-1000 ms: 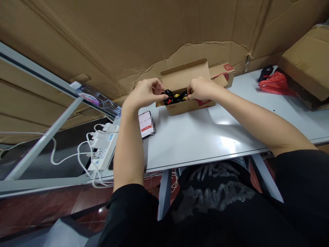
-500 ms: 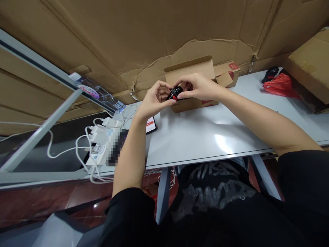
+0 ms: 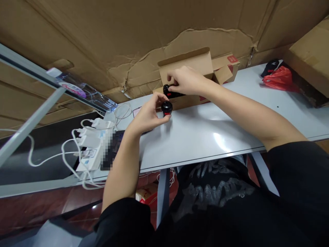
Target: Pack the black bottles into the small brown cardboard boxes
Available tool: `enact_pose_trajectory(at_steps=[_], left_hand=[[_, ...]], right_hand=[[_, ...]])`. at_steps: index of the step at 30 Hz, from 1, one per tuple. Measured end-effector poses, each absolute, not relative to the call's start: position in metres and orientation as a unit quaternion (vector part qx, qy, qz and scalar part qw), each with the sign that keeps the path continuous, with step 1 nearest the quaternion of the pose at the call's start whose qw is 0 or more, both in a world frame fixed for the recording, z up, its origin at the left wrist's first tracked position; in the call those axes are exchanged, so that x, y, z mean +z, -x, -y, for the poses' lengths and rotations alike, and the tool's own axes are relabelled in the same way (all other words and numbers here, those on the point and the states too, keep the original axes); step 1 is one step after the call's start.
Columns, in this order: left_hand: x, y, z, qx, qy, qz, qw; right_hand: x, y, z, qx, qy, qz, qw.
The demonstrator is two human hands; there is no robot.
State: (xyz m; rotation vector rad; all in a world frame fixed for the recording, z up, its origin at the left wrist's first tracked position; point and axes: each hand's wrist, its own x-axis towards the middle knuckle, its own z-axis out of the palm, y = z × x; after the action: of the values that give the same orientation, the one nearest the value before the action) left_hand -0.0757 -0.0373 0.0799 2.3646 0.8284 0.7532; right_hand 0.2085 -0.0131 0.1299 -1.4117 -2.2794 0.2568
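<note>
A short, round black part with a red mark (image 3: 167,107) is upright between the thumb and fingers of my left hand (image 3: 147,115), which is closed on it just in front of the open box. Over that open cardboard box (image 3: 186,104), my right hand (image 3: 186,80) has its fingers curled on a second black part with a red mark (image 3: 167,92). The rest of this second part runs beneath the hand and into the box, so its full shape is hidden.
Behind stands another small carton (image 3: 232,68). To the right lie a red plastic bag (image 3: 280,80), a similar black object (image 3: 271,67) and a large box (image 3: 312,58). A power strip (image 3: 92,151) with white cables, a phone (image 3: 136,111) and a water bottle (image 3: 84,91) are left.
My hands have separated. My left hand has come down and nearer to me with the round black part, while my right hand has let go of it and shifted slightly left over the box.
</note>
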Motion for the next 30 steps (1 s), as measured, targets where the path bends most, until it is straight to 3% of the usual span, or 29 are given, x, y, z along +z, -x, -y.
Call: enact_pose_trajectory(at_steps=[3,12,15,22,26,30], left_hand=[[0.074,0.073,0.043,0.239,-0.895,-0.304,0.224],[0.057,0.056,0.043,0.179,-0.922,-0.332,0.088],[0.055,0.059,0.04,0.191,-0.917,-0.348,0.038],[0.044,0.069,0.019,0.237,-0.899,-0.368,0.031],[0.043,0.067,0.019,0.239,-0.892,-0.38,0.043],[0.052,0.068,0.023,0.244,-0.889,-0.381,0.072]], right_hand=[[0.135,-0.182,0.003,0.048,0.535,0.827,0.169],[0.121,-0.171,0.007,0.038,0.562,0.814,0.138],[0.124,-0.176,0.007,0.047,0.552,0.816,0.163],[0.174,-0.209,0.033,0.081,0.513,0.806,0.283],[0.189,-0.227,0.057,0.109,0.492,0.847,0.169],[0.173,-0.221,0.062,0.105,0.473,0.872,0.062]])
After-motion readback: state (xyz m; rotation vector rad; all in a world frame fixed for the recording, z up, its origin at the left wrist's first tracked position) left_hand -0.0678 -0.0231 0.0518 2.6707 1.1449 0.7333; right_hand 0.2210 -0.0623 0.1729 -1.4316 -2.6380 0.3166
